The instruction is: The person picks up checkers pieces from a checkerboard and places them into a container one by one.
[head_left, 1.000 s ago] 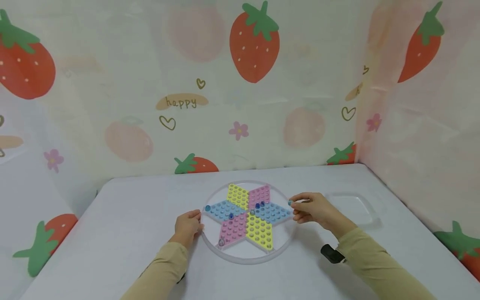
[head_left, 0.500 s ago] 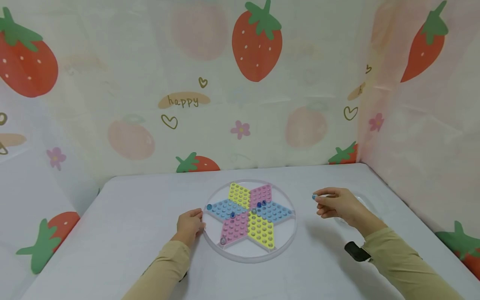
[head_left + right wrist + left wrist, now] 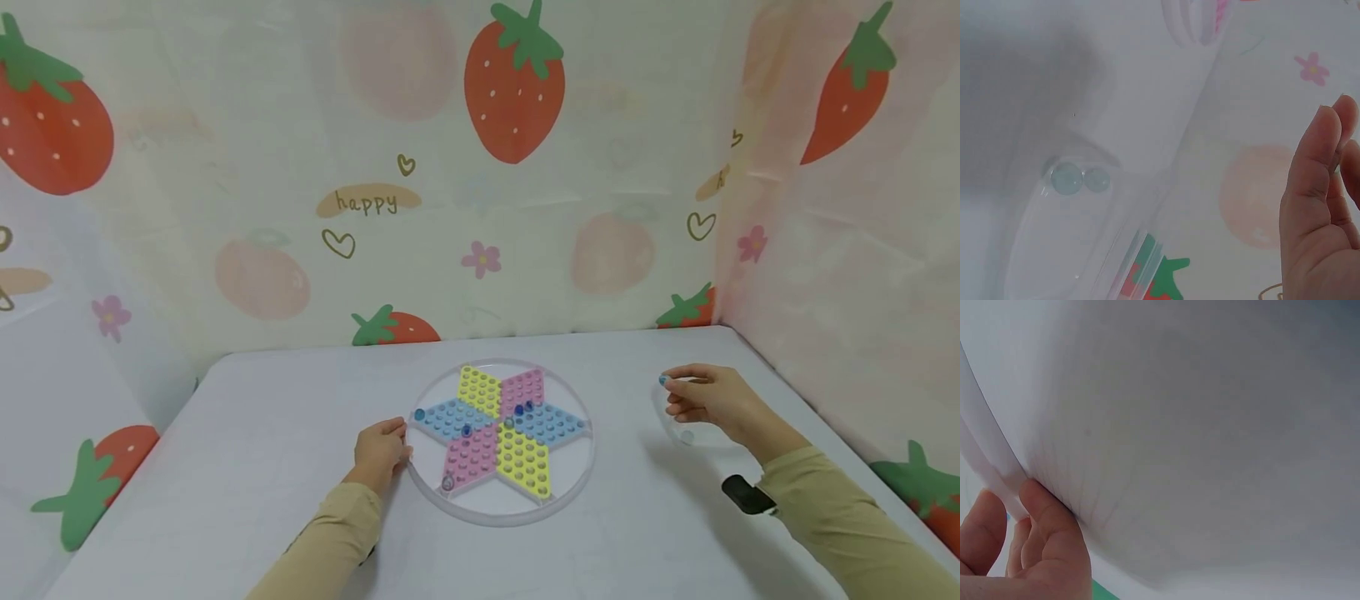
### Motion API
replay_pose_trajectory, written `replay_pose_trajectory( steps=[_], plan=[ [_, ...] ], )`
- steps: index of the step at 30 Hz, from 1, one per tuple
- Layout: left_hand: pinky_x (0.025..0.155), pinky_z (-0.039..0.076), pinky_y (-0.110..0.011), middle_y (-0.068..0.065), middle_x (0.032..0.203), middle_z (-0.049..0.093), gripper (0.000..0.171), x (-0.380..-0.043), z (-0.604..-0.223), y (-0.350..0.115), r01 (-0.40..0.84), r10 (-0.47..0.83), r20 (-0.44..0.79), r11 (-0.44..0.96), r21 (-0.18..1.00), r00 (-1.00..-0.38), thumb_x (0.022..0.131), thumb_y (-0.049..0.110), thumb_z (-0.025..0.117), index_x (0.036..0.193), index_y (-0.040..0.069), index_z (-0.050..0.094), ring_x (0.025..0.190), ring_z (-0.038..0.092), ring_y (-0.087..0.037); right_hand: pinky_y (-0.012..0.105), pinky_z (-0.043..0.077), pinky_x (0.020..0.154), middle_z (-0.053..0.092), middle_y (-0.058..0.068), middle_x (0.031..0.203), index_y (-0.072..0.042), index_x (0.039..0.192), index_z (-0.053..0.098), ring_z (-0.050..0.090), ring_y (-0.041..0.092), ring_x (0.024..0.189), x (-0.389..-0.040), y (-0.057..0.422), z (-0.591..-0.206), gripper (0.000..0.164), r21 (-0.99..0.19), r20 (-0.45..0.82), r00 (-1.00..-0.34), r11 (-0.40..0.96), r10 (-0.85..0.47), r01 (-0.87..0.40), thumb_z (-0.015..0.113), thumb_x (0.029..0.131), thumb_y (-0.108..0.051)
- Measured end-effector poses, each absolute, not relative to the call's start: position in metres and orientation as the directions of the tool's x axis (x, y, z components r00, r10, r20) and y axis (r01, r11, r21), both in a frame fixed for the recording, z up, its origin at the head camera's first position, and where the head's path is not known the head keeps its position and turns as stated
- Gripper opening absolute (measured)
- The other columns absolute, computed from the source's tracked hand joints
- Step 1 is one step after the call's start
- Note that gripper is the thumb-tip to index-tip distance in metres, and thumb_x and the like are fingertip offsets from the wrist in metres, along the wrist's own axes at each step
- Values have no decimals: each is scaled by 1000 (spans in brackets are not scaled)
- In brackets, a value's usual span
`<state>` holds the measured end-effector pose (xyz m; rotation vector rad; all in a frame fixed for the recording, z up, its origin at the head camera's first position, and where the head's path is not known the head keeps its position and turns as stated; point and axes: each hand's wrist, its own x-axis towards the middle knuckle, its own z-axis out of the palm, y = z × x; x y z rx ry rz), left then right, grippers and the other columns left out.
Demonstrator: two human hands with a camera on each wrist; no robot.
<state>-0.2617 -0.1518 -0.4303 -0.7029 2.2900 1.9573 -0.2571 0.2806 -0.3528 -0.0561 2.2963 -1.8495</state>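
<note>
My right hand [image 3: 708, 398] pinches a small blue marble [image 3: 663, 380] between thumb and fingertips, above a clear plastic tray [image 3: 1054, 244]. That marble is mostly hidden by the fingers in the right wrist view. Two pale marbles [image 3: 1067, 179] lie together in one corner of the tray. A round Chinese checkers board [image 3: 501, 520] with a yellow, pink and blue star lies mid-table. My left hand [image 3: 379, 450] holds its left rim; the left wrist view shows the fingertips against the pale rim [image 3: 985, 434]. Several marbles sit on the star, including a blue one [image 3: 419, 414] at the left point.
White cloth covers the table [image 3: 262, 467]. A strawberry-print curtain [image 3: 420, 250] hangs behind it and along the right side. A dark wrist strap [image 3: 747, 495] shows under my right sleeve.
My right hand has moved right, from beside the board's right edge to above the tray, carrying the blue marble. The left hand has stayed at the board's rim.
</note>
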Motion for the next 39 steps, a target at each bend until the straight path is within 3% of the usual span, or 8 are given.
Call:
replay_pose_trajectory(
  steps=[11, 21, 33, 39],
  plan=[
    [75, 46, -31, -19, 143, 47, 51, -264, -432, -153, -372, -305, -327, 102, 922, -894, 89, -15, 52, 139, -4, 47, 122, 49, -29, 27, 56, 72, 65, 3, 81, 0, 122, 51, 67, 12, 71, -266, 301, -352, 31, -981, -163, -982, 127, -95, 150, 62, 97, -15],
    [84, 48, -35, -19, 143, 47, 51, -266, -434, -153, -378, -311, -332, 101, 920, -891, 90, -15, 52, 139, -5, 47, 127, 48, -31, 26, 56, 70, 64, 2, 81, 1, 122, 51, 67, 11, 71, -274, 309, -359, 32, -978, -183, -980, 111, -72, 175, 62, 96, -14],
    [82, 48, -34, -19, 143, 47, 52, -267, -435, -152, -377, -302, -331, 108, 920, -894, 90, -14, 52, 141, -4, 46, 126, 47, -31, 25, 56, 69, 64, 3, 79, -11, 105, 60, 67, 11, 70, -280, 318, -365, 9, -981, -186, -981, 70, -57, 182, 62, 96, -12],
    [76, 47, -31, -19, 143, 47, 49, -265, -433, -153, -376, -299, -324, 136, 917, -898, 92, -11, 51, 140, -3, 47, 122, 49, -29, 25, 56, 69, 63, 2, 79, -5, 112, 57, 67, 10, 70, -285, 321, -366, 19, -974, -209, -977, 93, -40, 204, 61, 96, -12]
  ],
)
